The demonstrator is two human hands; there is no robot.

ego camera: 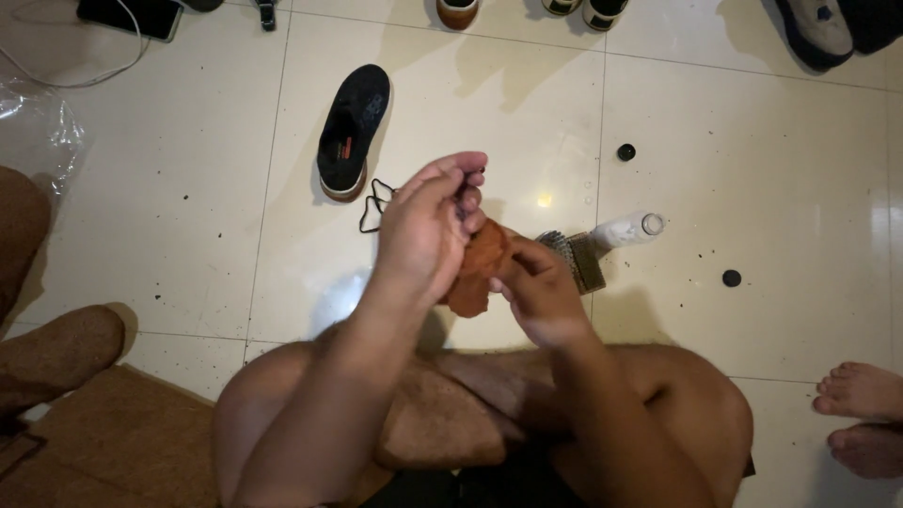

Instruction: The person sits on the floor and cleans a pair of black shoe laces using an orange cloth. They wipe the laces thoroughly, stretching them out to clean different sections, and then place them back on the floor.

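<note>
Starting at the left edge: crumpled clear plastic (42, 127) on the pale tiled floor (169, 226), a brown mat (103, 442) below it. Further right, a black shoe (353, 127) lies sole-down with a loose black lace (374, 202) beside its heel. Left hand (428, 230) is raised above the bent knees, back of hand to camera, fingers curled and pressed together over the top of an orange-brown cloth (478, 268). Right hand (541, 292) sits lower, thumb and fingers pinching the cloth's right side. Cloth hangs between both hands, above the floor. Partly hidden behind the right hand: a bristle brush (574, 259), touching a white bottle (625, 229) lying on its side. Two black caps (626, 151) rest on tiles, well apart. Another person's bare feet (861, 414) show at the right edge.
</note>
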